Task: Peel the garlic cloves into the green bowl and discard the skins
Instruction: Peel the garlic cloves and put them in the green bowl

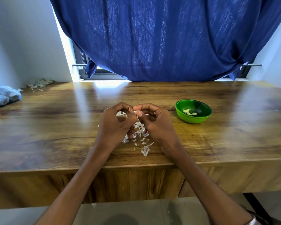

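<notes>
Garlic clove (135,112): pinched between both hands' fingers, mostly hidden.
Left hand (116,125): fingers curled on clove.
Right hand (154,120): likewise.
Skins (141,138): scattered on counter (55,127) beneath the fingers.
Green bowl (193,113): right of the fingers, holding peeled cloves (187,111).

Two bare forearms, no sleeves in view. Left hand (116,122) and right hand (154,120) without rings or gloves. Short fingernails. Pale, shiny band (251,222) round the right wrist, cut off by the frame's lower edge.
</notes>
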